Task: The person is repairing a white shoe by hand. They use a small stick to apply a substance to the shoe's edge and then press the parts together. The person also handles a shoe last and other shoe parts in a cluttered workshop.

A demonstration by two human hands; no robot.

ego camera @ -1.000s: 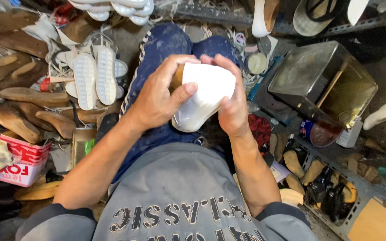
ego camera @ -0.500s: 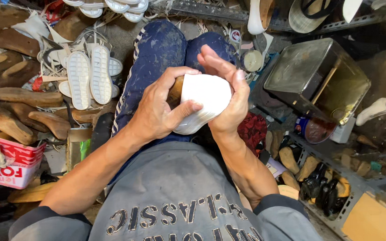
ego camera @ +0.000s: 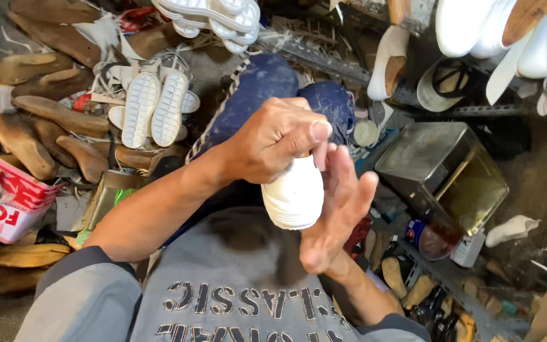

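A white shoe (ego camera: 294, 197) stands on end over my lap, its rounded end pointing down toward my chest. My left hand (ego camera: 273, 139) is wrapped around its upper part from above, fingers curled tight. My right hand (ego camera: 335, 202) lies flat against the shoe's right side with fingers stretched out and palm pressing on it. The upper half of the shoe is hidden under my left hand. Below are my knees in dark blue trousers (ego camera: 267, 85).
White soles (ego camera: 154, 107) and several wooden shoe lasts (ego camera: 30, 136) litter the floor at left, by a red and white box (ego camera: 9, 206). A metal tin (ego camera: 441, 174) stands at right, with white shoes (ego camera: 508, 38) on a rack above it.
The shoe has turned from lying across my hands to standing on end. My left hand shifted to its top and my right hand opened flat against its side.
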